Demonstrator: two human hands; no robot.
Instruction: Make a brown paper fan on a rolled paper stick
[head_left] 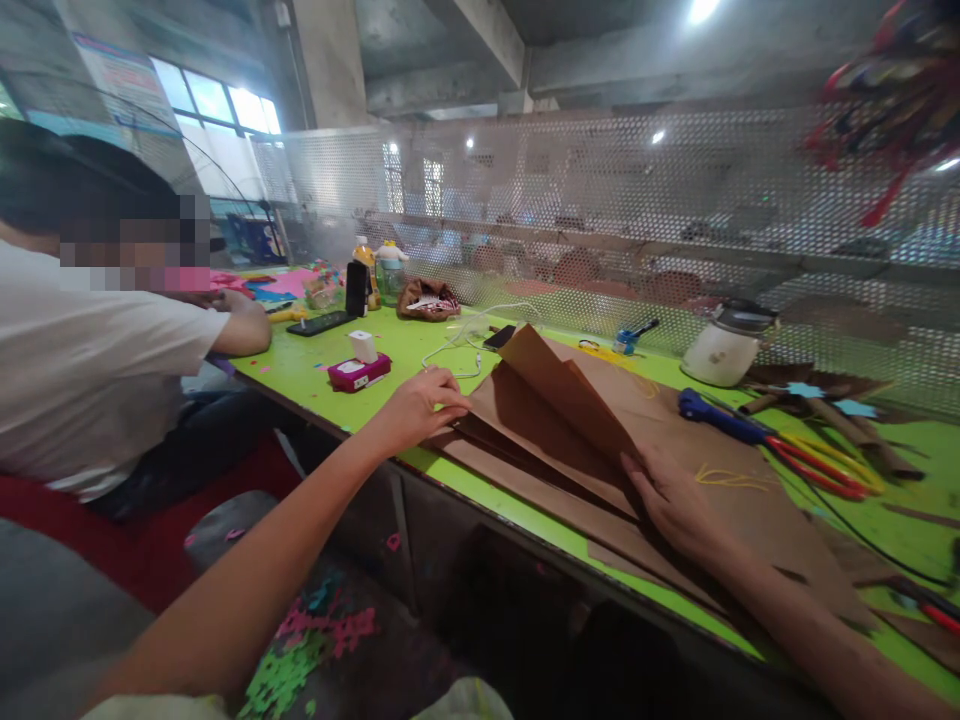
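A sheet of brown kraft paper (pixel 559 420) lies folded at the front edge of the green table, its upper flap raised and tilted. My left hand (pixel 429 405) pinches the paper's left corner between thumb and fingers. At the other end, my right hand (pixel 671 500) holds the right edge of the raised flap, with its fingers against the paper. More flat brown sheets (pixel 731 505) spread underneath and to the right. Thin yellow strings (pixel 731 478) lie on them, near my right hand.
A blue glue gun (pixel 720 415), orange-handled scissors (pixel 817 465) and a lidded white jar (pixel 724 345) stand right. Brown scraps (pixel 862 430) lie beyond. A magenta box (pixel 358 372) and white cable (pixel 469 345) are left. A seated co-worker (pixel 97 340) leans on the table. Perforated mesh (pixel 600 230) borders the back.
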